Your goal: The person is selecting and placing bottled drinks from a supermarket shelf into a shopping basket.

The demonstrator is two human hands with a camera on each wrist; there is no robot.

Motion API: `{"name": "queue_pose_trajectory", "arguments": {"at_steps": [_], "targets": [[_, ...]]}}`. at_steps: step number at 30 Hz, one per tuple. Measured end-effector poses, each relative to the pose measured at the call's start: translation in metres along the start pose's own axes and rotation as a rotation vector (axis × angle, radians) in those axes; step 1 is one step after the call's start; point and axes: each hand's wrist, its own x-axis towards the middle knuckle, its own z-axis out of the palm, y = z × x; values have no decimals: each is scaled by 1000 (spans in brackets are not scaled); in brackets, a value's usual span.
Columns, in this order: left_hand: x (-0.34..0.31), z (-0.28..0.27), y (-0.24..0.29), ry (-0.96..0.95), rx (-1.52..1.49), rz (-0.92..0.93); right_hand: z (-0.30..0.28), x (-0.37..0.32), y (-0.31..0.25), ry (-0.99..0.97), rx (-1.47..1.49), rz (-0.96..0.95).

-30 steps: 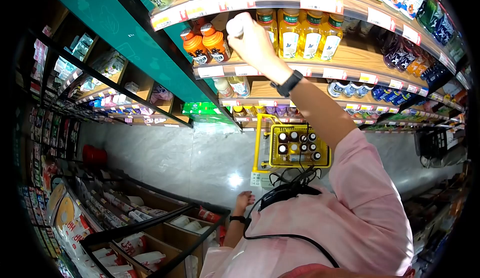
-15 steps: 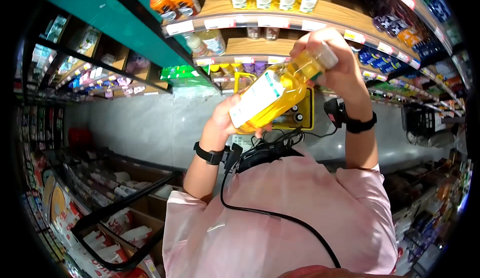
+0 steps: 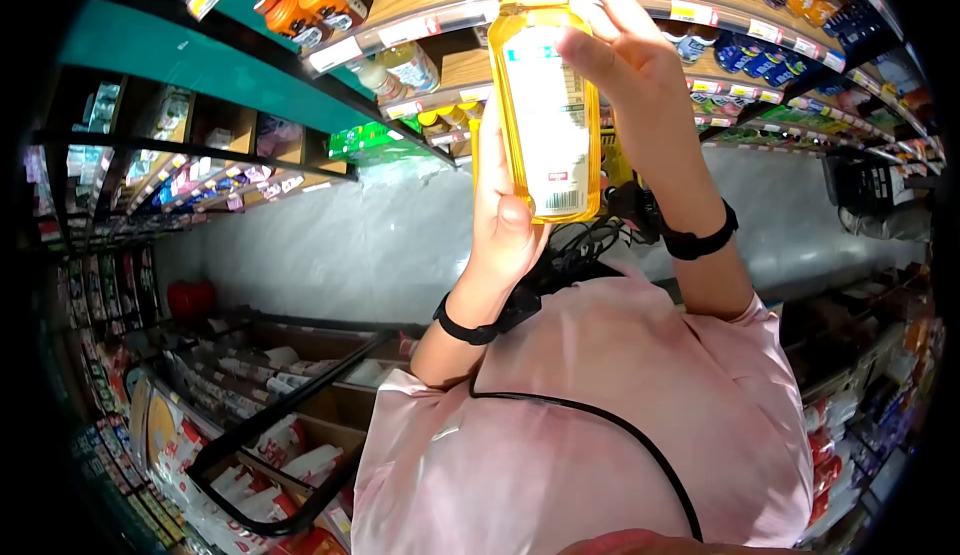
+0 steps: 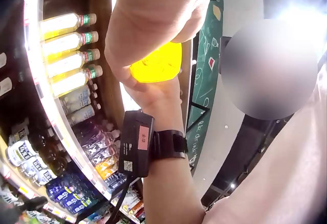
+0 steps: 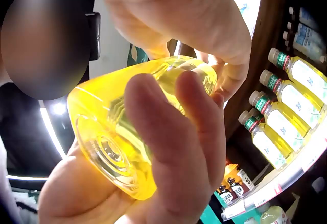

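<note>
Both hands hold a clear bottle of yellow drink (image 3: pixel 550 140) out in front of the chest. Its white label with a barcode faces up in the head view, and its base points toward the body. My left hand (image 3: pixel 505 230) grips the lower end; in the right wrist view its fingers (image 5: pixel 176 137) curl round the bottle near the base. Up by the neck, my right hand (image 3: pixel 635 60) holds the other end, thumb lying over the label. From the left wrist only a bright yellow part of the bottle (image 4: pixel 158 64) shows between the hands.
Similar yellow bottles (image 5: pixel 294 88) stand in a row on the store shelf, beside orange bottles (image 3: pixel 325 0). A yellow cart (image 3: pixel 612 167) is mostly hidden behind the bottle and right arm. A low shelf unit with a black rail (image 3: pixel 290 435) stands at the left.
The right hand, at the shelf a second ago, has brought the bottle back to the left hand. Since then the bottle has turned from slanted to nearly upright in view, now showing its barcode side.
</note>
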Motion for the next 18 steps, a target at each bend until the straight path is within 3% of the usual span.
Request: {"name": "queue_pose_trajectory", "arguments": {"at_steps": [1,3,5,7,8,9,11,13,14,15,17,18], "targets": [[-1,1,3,-29,-26,-6,-2,-3,2,-13,6,7],[-2,3,6,24,0,25,-2,-9,6,135,-280,505],[0,0,5,82,49,99,15,-4,3,178,-213,484],[-2,-6,0,83,71,119,20,8,14,-94,201,-31],[-3,-10,-4,143,178,165,18,10,17,-82,-189,-27],[-4,-14,-7,201,284,212,24,5,18,-51,-250,-9],[-6,-21,-7,135,404,286,17,6,36,-101,-180,31],[-13,-68,8,101,891,136,-5,9,73,-202,57,43],[-8,-74,23,145,742,128,-8,-3,83,-177,270,266],[-5,-77,35,193,590,114,-11,-9,105,-211,544,344],[9,-75,57,148,446,149,-4,-18,101,-458,859,491],[14,-72,67,72,449,59,1,-20,103,-566,889,525]]}}
